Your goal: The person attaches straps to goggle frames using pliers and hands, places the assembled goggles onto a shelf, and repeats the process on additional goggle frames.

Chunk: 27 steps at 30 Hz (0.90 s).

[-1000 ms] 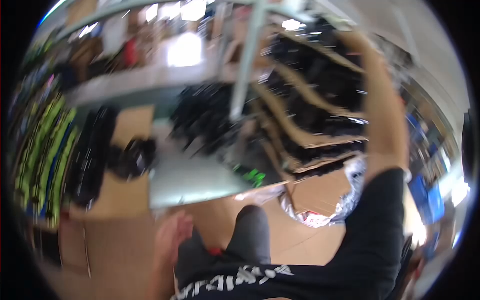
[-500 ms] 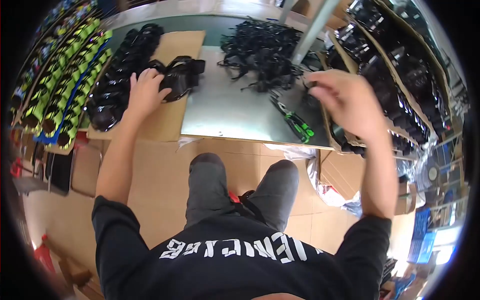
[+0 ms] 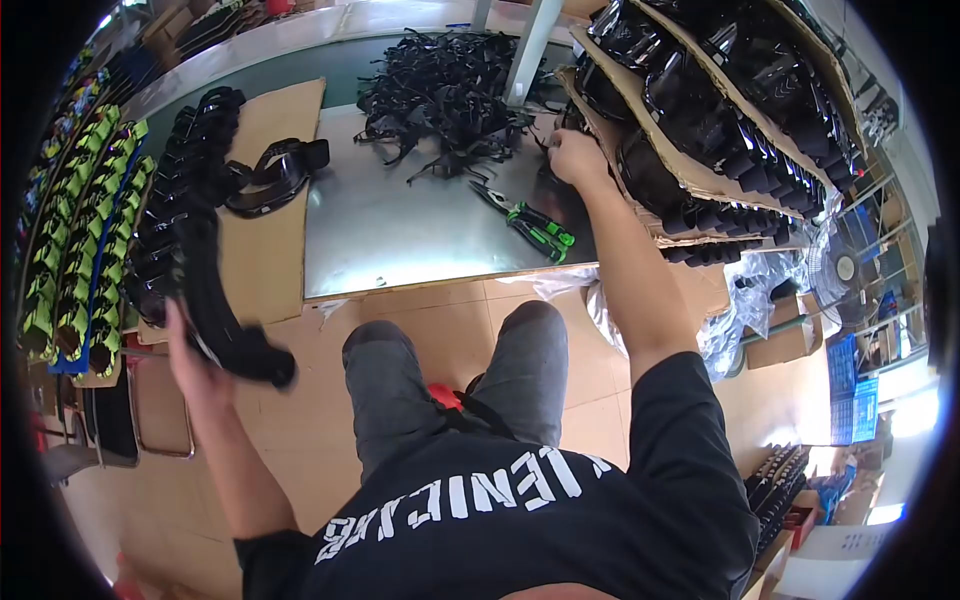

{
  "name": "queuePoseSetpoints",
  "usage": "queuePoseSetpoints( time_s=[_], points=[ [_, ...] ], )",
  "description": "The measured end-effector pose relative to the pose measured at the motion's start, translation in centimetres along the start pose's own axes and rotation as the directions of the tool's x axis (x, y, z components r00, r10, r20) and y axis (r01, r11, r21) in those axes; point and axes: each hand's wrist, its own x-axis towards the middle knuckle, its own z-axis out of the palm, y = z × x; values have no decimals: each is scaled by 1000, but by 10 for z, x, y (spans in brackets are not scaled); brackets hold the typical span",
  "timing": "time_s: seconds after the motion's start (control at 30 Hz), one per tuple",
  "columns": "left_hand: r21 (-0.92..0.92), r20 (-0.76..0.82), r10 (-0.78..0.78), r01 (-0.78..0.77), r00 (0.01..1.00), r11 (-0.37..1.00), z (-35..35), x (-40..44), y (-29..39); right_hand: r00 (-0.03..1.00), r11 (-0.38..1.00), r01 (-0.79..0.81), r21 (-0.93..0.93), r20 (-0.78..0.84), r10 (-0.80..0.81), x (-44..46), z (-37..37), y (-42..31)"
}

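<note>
My left hand point(image 3: 203, 372) is low at the left, off the table's front edge, gripping what looks like a pair of black goggles point(image 3: 225, 315), smeared by motion. Another pair of black goggles point(image 3: 270, 185) lies on the cardboard sheet point(image 3: 262, 250). My right hand point(image 3: 577, 158) is closed, fingers pointing down beside the cardboard box at the right; whatever its fingertips pinch is hidden. Just left of that hand lies a tangled pile of black straps or clips point(image 3: 440, 100). Green-handled pliers point(image 3: 530, 225) rest on the metal tabletop point(image 3: 400, 230).
A row of black goggles point(image 3: 190, 150) runs along the left of the sheet. Beyond it stand rows of yellow-green goggles point(image 3: 75, 240). Cardboard-divided boxes of black goggles point(image 3: 720, 110) rise at the right. A grey post point(image 3: 530, 50) stands behind the pile.
My left hand has left the goggles on the cardboard and come down toward me, now with black goggles in it. My right hand has moved left and up beside the box. The view has shifted.
</note>
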Motion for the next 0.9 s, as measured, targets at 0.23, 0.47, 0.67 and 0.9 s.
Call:
queuePoseSetpoints(
  time_s=[0.23, 0.47, 0.67, 0.9],
  points=[
    [225, 29, -367, 352, 930, 909, -57, -90, -109, 980, 900, -131, 416, 189, 55, 13, 59, -5],
    [365, -43, -433, 417, 901, 832, -76, -95, -101, 961, 895, 223, 386, 67, -268, 2, 42, -29],
    [611, -207, -171, 264, 963, 746, -62, -91, -100, 880, 844, 416, 338, 83, -467, -9, 35, -26],
    [526, -41, -329, 301, 943, 796, -59, -90, -108, 925, 928, 183, 325, -376, -51, -4, 42, -10]
  ],
)
